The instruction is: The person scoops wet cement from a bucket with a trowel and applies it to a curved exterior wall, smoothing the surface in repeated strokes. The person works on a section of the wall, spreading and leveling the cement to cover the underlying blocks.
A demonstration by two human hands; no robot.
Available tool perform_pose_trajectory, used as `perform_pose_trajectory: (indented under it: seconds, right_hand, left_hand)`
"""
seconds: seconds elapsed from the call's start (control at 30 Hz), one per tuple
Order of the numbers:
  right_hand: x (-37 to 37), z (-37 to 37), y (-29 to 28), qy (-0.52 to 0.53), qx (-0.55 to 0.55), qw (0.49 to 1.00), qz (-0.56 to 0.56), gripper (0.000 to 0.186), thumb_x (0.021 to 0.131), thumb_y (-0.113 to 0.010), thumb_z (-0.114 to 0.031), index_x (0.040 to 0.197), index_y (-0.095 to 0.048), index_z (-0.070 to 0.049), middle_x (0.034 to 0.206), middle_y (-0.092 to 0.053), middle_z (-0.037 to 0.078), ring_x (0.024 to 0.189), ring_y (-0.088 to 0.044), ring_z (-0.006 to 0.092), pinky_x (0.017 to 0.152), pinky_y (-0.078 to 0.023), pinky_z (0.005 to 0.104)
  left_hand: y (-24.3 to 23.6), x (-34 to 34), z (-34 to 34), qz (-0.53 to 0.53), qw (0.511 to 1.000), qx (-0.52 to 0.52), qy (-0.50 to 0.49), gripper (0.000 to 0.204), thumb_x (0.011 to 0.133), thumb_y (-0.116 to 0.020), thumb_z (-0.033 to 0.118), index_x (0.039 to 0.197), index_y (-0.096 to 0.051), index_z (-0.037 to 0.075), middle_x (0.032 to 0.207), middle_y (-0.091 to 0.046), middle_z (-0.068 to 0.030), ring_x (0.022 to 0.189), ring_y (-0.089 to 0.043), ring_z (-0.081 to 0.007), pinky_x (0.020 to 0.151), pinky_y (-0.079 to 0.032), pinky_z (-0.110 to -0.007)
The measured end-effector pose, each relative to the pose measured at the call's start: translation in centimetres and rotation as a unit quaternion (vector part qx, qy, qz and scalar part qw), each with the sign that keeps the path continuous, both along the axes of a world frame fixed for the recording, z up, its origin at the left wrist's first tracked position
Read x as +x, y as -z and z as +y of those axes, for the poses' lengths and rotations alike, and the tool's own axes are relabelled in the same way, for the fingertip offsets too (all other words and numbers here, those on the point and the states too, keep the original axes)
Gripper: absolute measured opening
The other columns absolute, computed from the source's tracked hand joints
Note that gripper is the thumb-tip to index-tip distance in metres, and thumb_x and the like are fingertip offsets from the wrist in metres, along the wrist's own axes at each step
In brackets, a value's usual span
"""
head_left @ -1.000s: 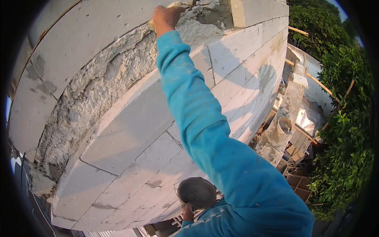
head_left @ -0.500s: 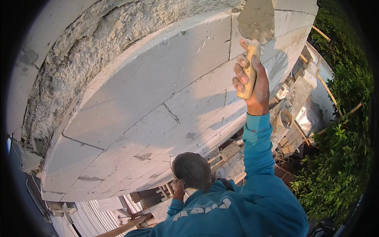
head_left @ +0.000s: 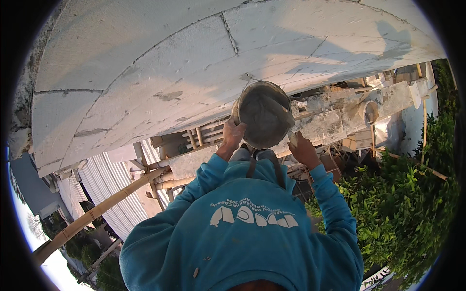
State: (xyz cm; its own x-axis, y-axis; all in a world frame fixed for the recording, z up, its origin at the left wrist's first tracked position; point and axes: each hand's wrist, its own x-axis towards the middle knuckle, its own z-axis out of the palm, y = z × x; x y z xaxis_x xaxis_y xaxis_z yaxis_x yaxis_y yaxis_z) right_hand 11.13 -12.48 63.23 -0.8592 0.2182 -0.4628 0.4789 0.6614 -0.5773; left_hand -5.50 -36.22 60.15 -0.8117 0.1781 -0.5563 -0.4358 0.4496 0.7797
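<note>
A round bucket [head_left: 237, 107] of wet grey mortar [head_left: 259, 119] hangs in front of my body, close against the white block wall [head_left: 160, 72]. Its near-left rim is gripped by my left hand [head_left: 233, 137], fingers closed over the edge. On the opposite side, my right hand [head_left: 305, 150] is wrapped round the pale handle of a trowel [head_left: 292, 139]. The trowel's blade reaches over the rim into the mortar, so part of it is hard to tell from the mix.
Below run scaffold planks [head_left: 327, 123], with a second bucket [head_left: 370, 112] on the right. A bamboo pole [head_left: 92, 208] slants across the lower left, above a corrugated roof [head_left: 109, 186]. Leafy branches [head_left: 407, 208] fill the right side.
My right hand has come down from the upper wall, bringing the trowel to the bucket. My view has tilted downward, and the bucket now sits higher in it, still in my left hand.
</note>
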Motion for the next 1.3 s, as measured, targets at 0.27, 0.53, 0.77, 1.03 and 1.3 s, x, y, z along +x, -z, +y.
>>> perform_pose_trajectory:
  seconds: [0.27,0.53,0.77,1.03,1.3]
  right_hand:
    - [-2.1,-1.6,-0.8,0.015,-0.274,0.96,-0.061,0.044,0.086,-0.067,-0.028,0.112,-0.052,0.004,0.082,-0.063,0.012,0.072,-0.063,0.0228,0.068,-0.052,0.0373]
    - [1.1,-0.5,-1.5,0.107,-0.464,0.87,-0.131,0.036,0.087,-0.067,-0.025,0.111,-0.054,-0.002,0.078,-0.058,0.003,0.06,-0.054,0.0086,0.054,-0.047,0.0255]
    - [2.2,-2.4,-4.0,0.214,-0.491,0.834,-0.129,0.028,0.088,-0.064,-0.023,0.106,-0.054,-0.004,0.075,-0.055,0.001,0.053,-0.051,0.0086,0.046,-0.044,0.0253]
    - [1.9,-8.6,-8.6,0.32,-0.592,0.739,-0.032,0.017,0.09,-0.061,-0.018,0.099,-0.051,-0.007,0.068,-0.049,-0.001,0.049,-0.046,0.0084,0.041,-0.039,0.0241]
    - [-1.9,-10.6,-19.7,0.373,-0.731,0.534,0.202,0.032,0.087,-0.054,-0.019,0.115,-0.05,-0.002,0.074,-0.048,0.003,0.049,-0.045,0.01,0.042,-0.043,0.0257]
  left_hand:
    - [-3.9,0.3,3.5,0.059,0.994,-0.071,0.058,0.031,0.072,-0.062,0.017,0.089,-0.061,-0.008,0.072,-0.063,-0.0143,0.065,-0.058,-0.0223,0.062,-0.049,-0.037]
    - [-2.9,-0.5,2.0,0.009,1.0,-0.002,0.019,0.027,0.074,-0.06,0.009,0.095,-0.063,-0.008,0.077,-0.062,-0.0066,0.064,-0.054,-0.0153,0.057,-0.045,-0.031]
    - [-1.9,-0.9,1.6,0.005,0.998,0.059,-0.019,0.028,0.071,-0.063,0.015,0.09,-0.063,-0.005,0.07,-0.061,-0.0073,0.063,-0.055,-0.0169,0.059,-0.046,-0.034]
    - [0.2,-2.3,1.0,0.013,0.994,0.107,-0.012,0.032,0.072,-0.063,0.009,0.1,-0.062,-0.007,0.078,-0.062,-0.0084,0.068,-0.056,-0.0175,0.062,-0.047,-0.034]
    - [0.4,-3.0,-1.9,-0.059,0.995,0.071,0.027,0.046,0.071,-0.062,0.003,0.116,-0.055,-0.007,0.097,-0.066,-0.0132,0.082,-0.061,-0.0217,0.072,-0.049,-0.034]
